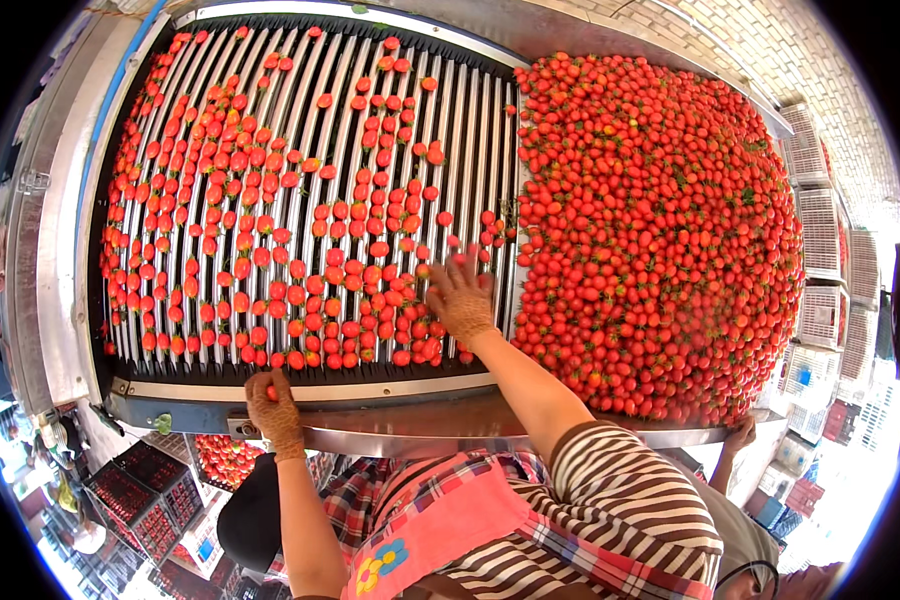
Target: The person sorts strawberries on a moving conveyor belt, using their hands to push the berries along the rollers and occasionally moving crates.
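Small red tomatoes [352, 274] lie in rows between the metal rollers [487, 150] of a roller conveyor. A dense heap of tomatoes [645, 225] covers the surface to the right of the rollers. My right hand [461, 296], in a brownish work glove, reaches over the right part of the rollers with its fingers spread and somewhat blurred, among the tomatoes. At the conveyor's near edge is my left hand [274, 409], gloved alike, its fingers curled around a small tomato [272, 392].
A steel rim [420, 439] runs along the near side. A co-worker's hand [742, 435] rests at its right end. Plastic crates [821, 232] stand beyond the heap; dark crates [146, 487] and a tomato-filled crate [225, 459] are at the lower left, beside a dark cap [247, 517].
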A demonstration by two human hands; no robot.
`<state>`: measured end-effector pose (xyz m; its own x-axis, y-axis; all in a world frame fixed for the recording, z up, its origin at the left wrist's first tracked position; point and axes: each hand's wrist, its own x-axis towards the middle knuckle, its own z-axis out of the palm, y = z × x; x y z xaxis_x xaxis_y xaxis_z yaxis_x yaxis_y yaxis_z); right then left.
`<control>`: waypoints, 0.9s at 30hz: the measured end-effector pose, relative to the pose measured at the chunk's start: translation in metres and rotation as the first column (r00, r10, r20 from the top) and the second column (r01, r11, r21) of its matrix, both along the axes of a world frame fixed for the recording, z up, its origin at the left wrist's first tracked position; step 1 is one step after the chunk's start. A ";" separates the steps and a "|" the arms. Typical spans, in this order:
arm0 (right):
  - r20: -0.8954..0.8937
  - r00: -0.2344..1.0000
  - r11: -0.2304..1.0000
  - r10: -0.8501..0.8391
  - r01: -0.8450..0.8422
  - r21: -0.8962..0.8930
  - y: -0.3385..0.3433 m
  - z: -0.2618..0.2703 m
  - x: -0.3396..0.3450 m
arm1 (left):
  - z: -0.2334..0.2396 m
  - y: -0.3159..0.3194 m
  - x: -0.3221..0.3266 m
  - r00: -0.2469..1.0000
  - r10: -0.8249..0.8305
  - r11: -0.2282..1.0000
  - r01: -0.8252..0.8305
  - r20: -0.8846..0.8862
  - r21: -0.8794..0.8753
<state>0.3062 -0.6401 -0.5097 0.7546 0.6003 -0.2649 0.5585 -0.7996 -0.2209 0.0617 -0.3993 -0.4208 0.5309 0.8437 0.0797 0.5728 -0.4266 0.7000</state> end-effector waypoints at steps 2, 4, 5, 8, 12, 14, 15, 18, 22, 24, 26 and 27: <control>0.064 0.962 0.963 -0.266 0.268 -0.030 -0.014 0.008 -0.012 | 0.001 -0.007 0.004 0.999 -0.002 1.000 0.004 -0.048 0.029; 0.009 0.964 0.963 -0.267 0.267 -0.015 -0.009 0.011 -0.019 | 0.006 -0.010 0.007 1.000 0.008 0.998 -0.006 -0.029 0.066; -0.079 0.987 0.990 -0.139 0.141 0.020 0.011 0.029 -0.025 | 0.004 -0.008 0.004 0.999 0.040 0.998 -0.039 -0.032 0.047; -0.208 0.847 0.871 0.489 -0.464 0.159 0.082 0.092 -0.041 | 0.005 -0.004 0.005 0.997 0.063 0.998 -0.061 -0.035 0.034; 0.211 0.852 0.738 0.478 -0.521 0.429 0.082 0.015 -0.063 | 0.010 -0.011 0.011 1.000 0.004 0.999 -0.004 -0.011 -0.041; 0.242 0.864 0.824 0.442 -0.498 0.271 0.063 0.017 -0.043 | 0.010 -0.010 0.004 0.999 -0.015 1.000 0.015 -0.028 -0.020; 0.232 0.887 0.844 0.400 -0.455 0.284 0.051 0.024 -0.034 | 0.010 -0.012 0.003 0.999 -0.003 1.000 0.003 -0.038 -0.004; 0.235 0.941 0.906 0.243 -0.306 0.292 0.050 0.040 -0.004 | 0.013 -0.015 0.005 0.998 0.017 0.999 -0.014 -0.067 0.044; 0.252 0.966 0.839 -0.052 -0.094 0.536 0.123 0.013 0.069 | 0.013 -0.014 0.010 0.998 0.001 0.999 0.002 -0.060 0.051; 0.040 0.999 0.982 0.024 -0.031 0.185 0.154 -0.001 0.089 | 0.014 -0.013 0.011 0.999 -0.027 0.991 0.032 -0.038 0.133; 0.093 0.995 0.953 0.042 -0.068 0.294 0.157 -0.015 0.106 | 0.016 -0.014 0.018 0.997 -0.027 0.989 0.038 -0.078 0.143; 0.024 0.996 0.951 0.087 -0.090 0.296 0.159 -0.010 0.105 | 0.016 -0.012 0.014 0.994 -0.007 0.992 0.021 -0.108 0.128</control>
